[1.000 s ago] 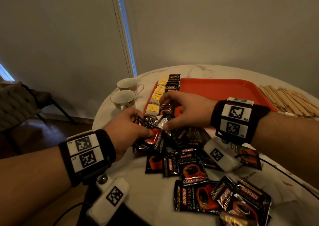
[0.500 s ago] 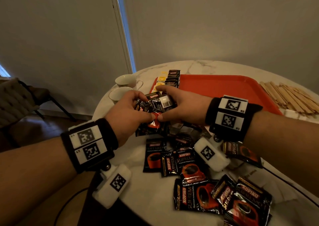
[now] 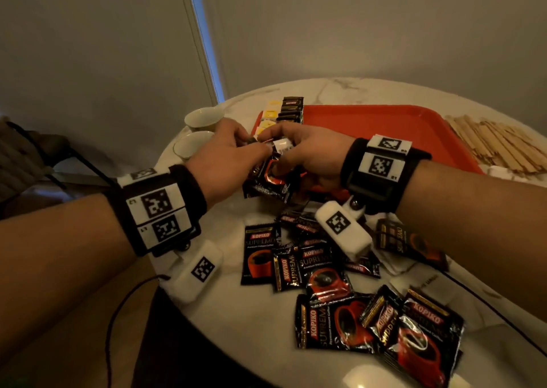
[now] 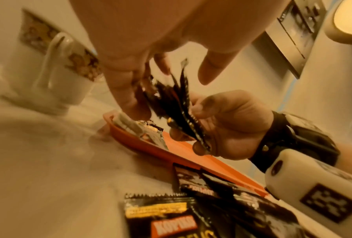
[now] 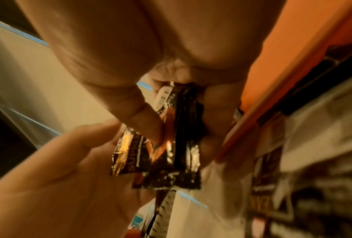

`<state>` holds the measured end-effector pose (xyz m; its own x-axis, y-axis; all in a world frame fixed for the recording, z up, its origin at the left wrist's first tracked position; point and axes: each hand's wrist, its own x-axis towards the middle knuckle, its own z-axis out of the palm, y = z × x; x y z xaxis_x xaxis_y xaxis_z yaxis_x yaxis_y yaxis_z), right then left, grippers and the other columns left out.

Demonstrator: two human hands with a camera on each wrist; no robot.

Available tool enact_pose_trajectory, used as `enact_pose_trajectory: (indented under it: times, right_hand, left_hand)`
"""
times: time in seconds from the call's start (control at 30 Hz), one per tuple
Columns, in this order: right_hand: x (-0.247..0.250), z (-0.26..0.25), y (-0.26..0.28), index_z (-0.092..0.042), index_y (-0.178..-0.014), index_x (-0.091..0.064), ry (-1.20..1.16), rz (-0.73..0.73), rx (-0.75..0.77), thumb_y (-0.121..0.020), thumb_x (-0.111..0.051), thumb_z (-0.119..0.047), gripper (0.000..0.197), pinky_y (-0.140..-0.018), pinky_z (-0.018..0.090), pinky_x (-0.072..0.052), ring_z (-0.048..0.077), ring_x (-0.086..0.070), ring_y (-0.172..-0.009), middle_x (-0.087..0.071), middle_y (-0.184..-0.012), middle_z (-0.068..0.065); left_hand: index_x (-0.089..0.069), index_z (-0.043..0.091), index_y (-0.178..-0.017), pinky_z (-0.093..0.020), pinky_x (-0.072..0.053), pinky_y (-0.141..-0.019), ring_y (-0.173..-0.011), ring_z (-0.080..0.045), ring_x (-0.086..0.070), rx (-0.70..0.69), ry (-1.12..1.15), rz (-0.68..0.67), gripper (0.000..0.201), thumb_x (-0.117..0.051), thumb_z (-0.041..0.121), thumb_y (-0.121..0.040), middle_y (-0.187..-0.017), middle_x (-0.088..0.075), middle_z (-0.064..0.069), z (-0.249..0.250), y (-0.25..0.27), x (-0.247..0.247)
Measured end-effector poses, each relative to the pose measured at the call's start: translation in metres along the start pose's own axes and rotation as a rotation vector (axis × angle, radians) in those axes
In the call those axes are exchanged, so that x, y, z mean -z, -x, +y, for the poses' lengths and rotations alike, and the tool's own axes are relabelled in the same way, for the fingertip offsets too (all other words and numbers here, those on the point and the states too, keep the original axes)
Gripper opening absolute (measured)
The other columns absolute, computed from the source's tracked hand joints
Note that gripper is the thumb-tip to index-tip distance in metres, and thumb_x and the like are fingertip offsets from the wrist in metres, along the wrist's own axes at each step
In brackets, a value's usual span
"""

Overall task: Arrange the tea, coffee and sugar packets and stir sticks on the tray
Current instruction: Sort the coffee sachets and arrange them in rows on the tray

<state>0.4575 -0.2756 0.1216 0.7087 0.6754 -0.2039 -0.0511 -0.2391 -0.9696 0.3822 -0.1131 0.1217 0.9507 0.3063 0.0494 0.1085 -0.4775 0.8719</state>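
A red tray [image 3: 384,127] lies just beyond both hands, its far-left rows begun. The left hand [image 3: 228,162] and right hand [image 3: 310,153] together clasp a bunch of coffee packets [image 3: 268,177], long axes hanging downward, above the tray's near-left corner.

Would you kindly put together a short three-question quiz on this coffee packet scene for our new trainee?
1. True or false: the stir sticks already lie on the red tray.
2. Multiple choice: the bundle of coffee packets is gripped by A) the left hand alone, B) the right hand alone, C) both hands.
3. Fill in: the two cups stand on the table, off the tray's ____ side as the head view shows it.

Key: 1 false, they lie on the table beside the tray; 2 C; 3 left.
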Motion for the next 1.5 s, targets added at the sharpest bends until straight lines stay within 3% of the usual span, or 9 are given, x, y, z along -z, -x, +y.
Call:
enact_pose_trajectory:
  times: [0.17,0.37,0.73,0.9,1.0,1.13,1.23,1.37,1.5]
  right_hand:
    - [0.016,0.005,-0.002,-0.024,-0.126,-0.06,0.095,0.067,-0.014,-0.087,-0.064,0.01,0.051,-0.076,0.054,-0.061,0.03,-0.074,-0.088,-0.072,-0.108,0.015]
    - [0.016,0.004,-0.003,-0.028,-0.092,-0.063,0.122,0.03,0.015,-0.074,-0.065,-0.007,0.027,-0.051,0.03,-0.048,0.018,-0.064,-0.059,-0.066,-0.084,0.009]
    - [0.028,0.007,0.003,-0.021,-0.127,-0.06,-0.179,0.308,0.135,-0.087,-0.053,0.008,0.05,-0.079,0.051,-0.055,0.024,-0.068,-0.084,-0.07,-0.101,0.009]
    - [0.032,0.003,-0.001,-0.021,-0.132,-0.055,-0.358,0.32,0.265,-0.09,-0.049,0.007,0.051,-0.073,0.046,-0.06,0.028,-0.067,-0.091,-0.068,-0.103,0.012]
    - [0.031,0.004,-0.006,-0.02,-0.13,-0.056,-0.395,0.303,0.3,-0.091,-0.048,0.006,0.048,-0.085,0.049,-0.058,0.026,-0.067,-0.093,-0.069,-0.102,0.011]
    - [0.035,0.002,-0.011,-0.016,-0.132,-0.058,-0.245,0.312,0.317,-0.094,-0.048,0.005,0.045,-0.073,0.028,-0.057,0.01,-0.07,-0.08,-0.072,-0.096,0.002]
    - [0.044,-0.003,-0.018,-0.022,-0.131,-0.061,-0.055,0.321,0.263,-0.095,-0.057,-0.008,0.039,-0.081,0.033,-0.06,0.009,-0.072,-0.088,-0.072,-0.108,0.002]
    - [0.064,-0.011,-0.024,-0.034,-0.15,-0.043,0.495,0.452,0.315,-0.084,-0.076,-0.025,0.074,-0.1,0.022,-0.041,0.013,-0.043,-0.135,-0.037,-0.154,0.001]
    - [0.076,-0.015,-0.031,-0.033,-0.16,-0.027,0.422,0.18,0.344,-0.073,-0.088,-0.017,0.107,-0.102,0.012,-0.041,0.001,-0.039,-0.139,-0.033,-0.161,-0.007]
  left_hand:
    - [-0.052,0.024,-0.111,-0.03,-0.045,-0.068,-0.086,-0.012,-0.054,-0.33,-0.207,0.106,0.034,-0.07,0.044,-0.091,-0.101,-0.054,0.001,0.014,0.017,0.005]
    - [-0.065,0.023,-0.091,-0.024,-0.049,-0.06,-0.062,-0.007,-0.055,-0.568,-0.201,-0.172,0.014,-0.069,0.034,-0.083,-0.072,-0.055,0.008,0.04,0.048,-0.007]
    - [-0.047,0.021,-0.134,-0.041,-0.057,-0.09,-0.112,-0.021,-0.062,0.076,0.319,0.03,0.085,-0.088,0.04,-0.062,-0.124,-0.057,0.001,0.015,-0.02,-0.02]
    - [-0.066,0.011,-0.128,-0.036,-0.06,-0.072,-0.097,-0.028,-0.073,0.18,0.777,-0.259,0.038,-0.069,0.025,-0.092,-0.113,-0.075,-0.011,0.026,-0.024,-0.041]
    - [-0.071,0.016,-0.117,-0.041,-0.051,-0.082,-0.097,-0.03,-0.07,0.168,0.89,-0.319,0.026,-0.064,0.028,-0.094,-0.105,-0.074,-0.011,0.033,-0.03,-0.054]
    - [-0.07,0.014,-0.113,-0.052,-0.05,-0.088,-0.097,-0.033,-0.069,0.203,0.948,-0.327,0.023,-0.055,0.026,-0.099,-0.094,-0.072,-0.009,0.041,-0.05,-0.06]
    - [-0.068,0.01,-0.122,-0.057,-0.057,-0.089,-0.1,-0.034,-0.071,0.256,0.975,-0.322,0.03,-0.051,0.021,-0.099,-0.11,-0.073,-0.014,0.044,-0.064,-0.061]
    - [-0.064,0.001,-0.127,-0.048,-0.061,-0.066,-0.088,-0.036,-0.074,0.334,0.939,-0.229,0.037,-0.05,0.008,-0.093,-0.115,-0.074,-0.021,0.044,-0.082,-0.064]
    - [-0.068,-0.001,-0.11,-0.037,-0.059,-0.06,-0.072,-0.03,-0.073,0.346,0.893,-0.225,0.03,-0.048,0.005,-0.089,-0.095,-0.074,-0.018,0.046,-0.093,-0.065]
